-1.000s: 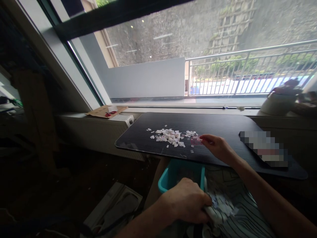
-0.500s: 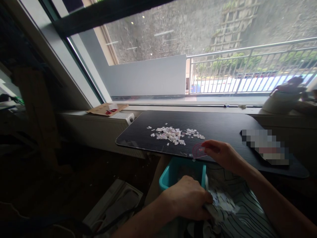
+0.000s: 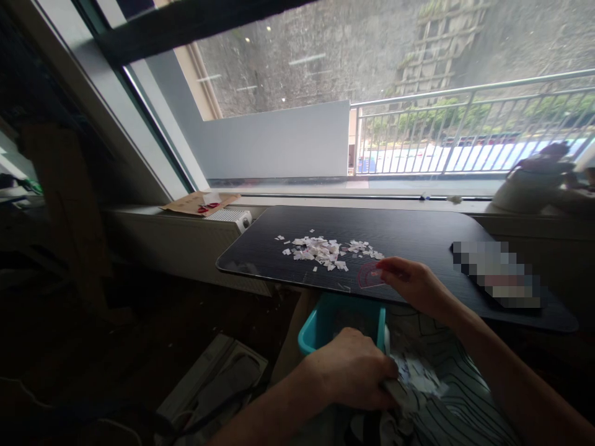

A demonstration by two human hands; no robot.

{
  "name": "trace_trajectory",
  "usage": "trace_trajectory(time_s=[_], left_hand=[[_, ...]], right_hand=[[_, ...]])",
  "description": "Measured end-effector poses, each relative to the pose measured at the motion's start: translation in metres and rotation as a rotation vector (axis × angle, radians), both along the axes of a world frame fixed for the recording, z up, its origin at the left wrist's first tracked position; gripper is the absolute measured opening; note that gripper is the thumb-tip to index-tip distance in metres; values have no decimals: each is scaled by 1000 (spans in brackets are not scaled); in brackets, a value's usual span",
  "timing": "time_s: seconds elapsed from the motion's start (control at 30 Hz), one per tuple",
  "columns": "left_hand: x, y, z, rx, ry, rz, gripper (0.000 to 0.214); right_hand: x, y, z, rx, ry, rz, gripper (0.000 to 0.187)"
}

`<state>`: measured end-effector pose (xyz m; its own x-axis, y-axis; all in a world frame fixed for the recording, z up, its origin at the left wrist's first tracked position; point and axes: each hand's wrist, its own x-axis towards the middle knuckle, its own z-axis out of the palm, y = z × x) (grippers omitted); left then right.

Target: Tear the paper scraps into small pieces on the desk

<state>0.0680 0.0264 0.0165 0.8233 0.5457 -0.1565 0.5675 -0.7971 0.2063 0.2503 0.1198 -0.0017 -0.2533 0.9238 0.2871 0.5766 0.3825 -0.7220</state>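
My right hand [image 3: 405, 280] is closed in a pinch on a clear protractor with pink markings [image 3: 369, 276]. It holds the protractor low over the front edge of the dark table [image 3: 409, 232]. To its left, a heap of small white paper scraps [image 3: 320, 249] lies on the tabletop, with a smaller cluster beside it. Below the edge is a teal bin [image 3: 307, 331], its inside dim. My left hand [image 3: 356, 371] is closed over the bin's near right corner, its fingers partly hidden.
A dark flat item with a blurred face [image 3: 499, 275] lies at the table's right end. Red-handled scissors [image 3: 207, 207] rest on brown paper [image 3: 186, 204] on the sill, beside a radiator [image 3: 232, 217]. More pale scraps [image 3: 421, 375] lie on the patterned cloth. A white box [image 3: 214, 378] is on the floor.
My right hand has moved the protractor slightly up and to the left, off the table's front edge and further over the tabletop. The left hand stays at the bin.
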Motion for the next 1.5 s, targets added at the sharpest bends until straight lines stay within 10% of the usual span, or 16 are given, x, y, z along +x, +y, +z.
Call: trace_trajectory(time_s=[0.27, 0.6, 1.3, 1.5], left_hand=[[-5, -1, -4, 13, -18, 11, 21], [-40, -10, -5, 4, -79, 194, 16], [-43, -15, -12, -22, -104, 232, 15], [-40, -17, -8, -59, -101, 229, 16]], right_hand=[[-4, 2, 4, 28, 1, 14, 25], [32, 50, 11, 212, -175, -370, 30], [-13, 62, 5, 259, -170, -12, 30], [-1, 62, 9, 298, -133, -129, 32]])
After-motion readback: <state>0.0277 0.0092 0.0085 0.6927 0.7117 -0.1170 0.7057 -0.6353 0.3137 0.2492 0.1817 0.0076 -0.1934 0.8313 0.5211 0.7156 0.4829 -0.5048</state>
